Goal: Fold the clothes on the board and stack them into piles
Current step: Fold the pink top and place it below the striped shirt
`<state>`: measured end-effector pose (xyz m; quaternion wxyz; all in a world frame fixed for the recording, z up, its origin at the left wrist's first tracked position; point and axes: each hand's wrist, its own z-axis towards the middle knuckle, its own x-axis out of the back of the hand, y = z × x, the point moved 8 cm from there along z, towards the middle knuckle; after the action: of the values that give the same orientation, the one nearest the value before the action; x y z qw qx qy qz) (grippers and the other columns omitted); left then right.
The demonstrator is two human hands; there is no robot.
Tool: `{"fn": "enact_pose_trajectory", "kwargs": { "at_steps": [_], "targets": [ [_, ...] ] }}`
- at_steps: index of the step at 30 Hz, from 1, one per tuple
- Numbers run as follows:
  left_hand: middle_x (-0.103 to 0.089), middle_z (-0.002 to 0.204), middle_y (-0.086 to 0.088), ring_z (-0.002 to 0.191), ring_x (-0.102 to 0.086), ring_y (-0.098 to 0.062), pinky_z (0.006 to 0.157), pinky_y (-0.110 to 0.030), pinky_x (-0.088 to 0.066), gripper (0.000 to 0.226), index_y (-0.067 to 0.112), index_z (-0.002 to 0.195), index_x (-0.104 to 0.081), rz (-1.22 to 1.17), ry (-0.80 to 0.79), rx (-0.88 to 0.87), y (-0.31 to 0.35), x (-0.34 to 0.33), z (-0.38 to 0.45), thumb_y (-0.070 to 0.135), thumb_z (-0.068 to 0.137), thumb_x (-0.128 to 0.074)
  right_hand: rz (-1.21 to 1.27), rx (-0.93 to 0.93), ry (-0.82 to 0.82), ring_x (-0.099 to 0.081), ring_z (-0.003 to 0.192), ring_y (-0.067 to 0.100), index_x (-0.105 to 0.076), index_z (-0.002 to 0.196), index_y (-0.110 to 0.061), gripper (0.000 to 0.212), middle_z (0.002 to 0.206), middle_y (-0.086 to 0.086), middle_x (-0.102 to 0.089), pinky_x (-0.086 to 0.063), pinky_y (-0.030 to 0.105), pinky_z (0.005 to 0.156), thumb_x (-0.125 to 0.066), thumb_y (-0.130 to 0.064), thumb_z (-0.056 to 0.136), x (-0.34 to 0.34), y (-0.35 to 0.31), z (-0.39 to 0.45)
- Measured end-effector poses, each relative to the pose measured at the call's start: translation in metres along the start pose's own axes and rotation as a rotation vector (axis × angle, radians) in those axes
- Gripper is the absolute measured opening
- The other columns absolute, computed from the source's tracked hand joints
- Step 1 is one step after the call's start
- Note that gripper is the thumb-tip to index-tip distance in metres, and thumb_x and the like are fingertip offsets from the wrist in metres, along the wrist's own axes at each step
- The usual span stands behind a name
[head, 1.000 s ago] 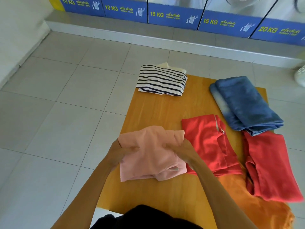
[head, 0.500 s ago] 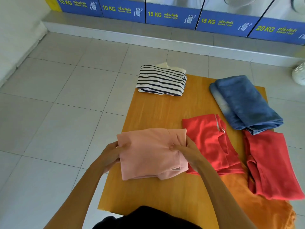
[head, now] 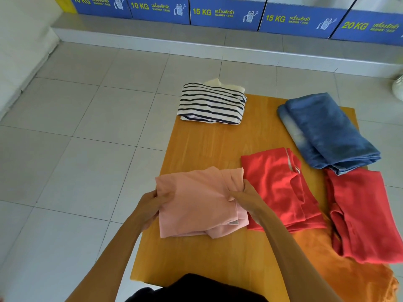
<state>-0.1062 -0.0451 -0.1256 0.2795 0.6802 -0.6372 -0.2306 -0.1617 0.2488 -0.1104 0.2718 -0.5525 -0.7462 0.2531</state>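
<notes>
A folded pink garment (head: 196, 203) lies at the near left of the wooden board (head: 209, 142), its left side hanging past the board's edge. My left hand (head: 152, 205) grips its left edge and my right hand (head: 244, 199) grips its right edge. Beside it to the right lies a folded red garment (head: 279, 186), and a second red garment (head: 366, 214) lies loosely folded further right. A folded black-and-white striped shirt (head: 211, 103) sits on a cream piece at the far left corner. Folded blue denim (head: 327, 131) lies at the far right.
An orange cloth (head: 357, 277) is bunched at the board's near right corner. The board sits on a grey tiled floor (head: 76, 138). A raised step (head: 218, 44) with blue washer panels (head: 224, 14) runs along the back. A white object (head: 398, 88) is at the right edge.
The pink garment has been spread wider and flatter, my hands moving from its middle out to its left and right edges. The other clothes have not moved.
</notes>
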Motion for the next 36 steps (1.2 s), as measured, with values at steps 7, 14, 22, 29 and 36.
{"fn": "enact_pose_trajectory", "kwargs": {
  "at_steps": [7, 14, 22, 29, 36],
  "targets": [
    [-0.07, 0.107, -0.004, 0.097, -0.066, -0.025, 0.072, -0.035, -0.057, 0.037, 0.015, 0.111, -0.063, 0.262, 0.118, 0.037, -0.007, 0.01, -0.007, 0.043, 0.087, -0.069, -0.166, 0.016, 0.062, -0.058, 0.12, 0.023, -0.04, 0.142, -0.021, 0.096, 0.129, -0.005, -0.058, -0.049, 0.041, 0.103, -0.09, -0.048, 0.064, -0.006, -0.006, 0.005],
    [-0.07, 0.111, -0.003, 0.105, -0.065, -0.026, 0.093, -0.05, -0.055, 0.027, 0.025, 0.112, -0.064, 0.167, 0.109, -0.114, 0.022, 0.004, -0.011, 0.043, 0.093, -0.061, -0.047, 0.05, 0.031, -0.07, 0.104, 0.019, -0.064, 0.122, -0.025, 0.064, 0.112, -0.006, -0.074, -0.055, 0.047, 0.097, -0.09, -0.032, 0.063, 0.002, -0.009, 0.005],
    [-0.07, 0.101, -0.016, 0.098, -0.067, -0.035, 0.088, -0.05, -0.054, 0.044, 0.005, 0.104, -0.067, 0.193, 0.177, -0.238, 0.103, -0.002, 0.009, 0.045, 0.087, -0.066, 0.202, 0.155, 0.097, -0.073, 0.097, 0.018, -0.065, 0.121, -0.015, 0.05, 0.108, 0.001, -0.076, -0.059, 0.031, 0.077, -0.088, -0.014, 0.075, 0.032, -0.053, 0.006],
    [-0.069, 0.106, -0.016, 0.102, -0.064, -0.035, 0.093, -0.055, -0.053, 0.034, 0.009, 0.102, -0.069, 0.246, 0.219, -0.344, 0.187, -0.008, 0.041, 0.041, 0.089, -0.067, 0.259, 0.227, 0.15, -0.071, 0.101, 0.021, -0.063, 0.126, -0.018, 0.056, 0.112, 0.001, -0.074, -0.06, 0.04, 0.086, -0.088, -0.018, 0.076, 0.05, -0.107, 0.034],
    [-0.058, 0.087, -0.009, 0.084, -0.055, -0.026, 0.069, -0.034, -0.041, 0.023, 0.004, 0.096, -0.061, 0.428, 0.366, -0.299, 0.202, -0.005, 0.094, 0.026, 0.09, -0.061, 0.208, 0.13, 0.167, -0.07, 0.104, 0.028, -0.057, 0.126, -0.01, 0.053, 0.115, 0.006, -0.07, -0.06, 0.046, 0.087, -0.082, -0.022, 0.08, 0.047, -0.112, 0.096]
  ]
}}
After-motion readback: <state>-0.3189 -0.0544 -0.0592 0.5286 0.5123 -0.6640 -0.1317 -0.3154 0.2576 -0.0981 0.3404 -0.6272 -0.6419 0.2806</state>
